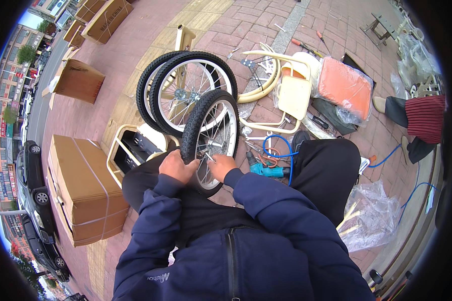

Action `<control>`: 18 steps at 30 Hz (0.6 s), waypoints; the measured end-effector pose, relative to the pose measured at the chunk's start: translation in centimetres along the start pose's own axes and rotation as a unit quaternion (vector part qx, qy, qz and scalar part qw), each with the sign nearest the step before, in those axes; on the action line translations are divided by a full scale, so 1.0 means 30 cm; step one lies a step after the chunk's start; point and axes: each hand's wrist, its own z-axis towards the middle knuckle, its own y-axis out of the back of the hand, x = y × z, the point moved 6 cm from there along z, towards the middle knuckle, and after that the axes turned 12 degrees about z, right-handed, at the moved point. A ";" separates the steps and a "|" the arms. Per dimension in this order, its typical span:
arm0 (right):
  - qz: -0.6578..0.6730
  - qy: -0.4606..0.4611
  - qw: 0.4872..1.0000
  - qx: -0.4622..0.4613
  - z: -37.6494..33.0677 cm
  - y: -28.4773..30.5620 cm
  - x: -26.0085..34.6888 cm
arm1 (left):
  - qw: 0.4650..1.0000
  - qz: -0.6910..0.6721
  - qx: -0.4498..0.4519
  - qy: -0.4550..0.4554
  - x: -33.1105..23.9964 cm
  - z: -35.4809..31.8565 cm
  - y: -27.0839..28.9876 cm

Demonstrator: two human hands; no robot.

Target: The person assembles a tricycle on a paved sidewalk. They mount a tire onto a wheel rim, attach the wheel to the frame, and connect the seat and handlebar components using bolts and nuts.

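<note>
A small bicycle wheel (188,143) with a black knobby tyre, white rim and spokes stands upright between my knees. My left hand (179,167) is closed on the tyre's left side, its thumb reaching toward the spokes. My right hand (221,167) is closed at the wheel's right side, fingers pinched near the hub. A small shiny metal piece (209,156) shows at those fingertips; its kind is too small to make out. Just beyond, two more wheels (229,75) lean together against a cream bicycle frame (185,37).
A teal power drill (268,169) and blue hose (291,154) lie by my right foot. Farther right are a cream rack (293,95) and an orange plastic-wrapped seat (342,85). A cardboard box (88,188) stands left; clear plastic (371,215) lies right. Another person's legs (412,120) show far right.
</note>
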 end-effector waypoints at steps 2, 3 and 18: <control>0.006 -0.064 0.997 -0.042 -0.009 0.064 -0.016 | 0.996 -0.077 0.037 -0.006 0.008 0.005 -0.017; 0.027 -0.099 0.994 -0.030 -0.002 0.091 -0.024 | 0.987 -0.154 0.055 -0.007 0.011 0.017 -0.027; 0.567 -0.102 0.817 -0.022 -0.005 0.140 0.106 | 0.749 -0.631 0.199 0.015 -0.156 0.017 -0.107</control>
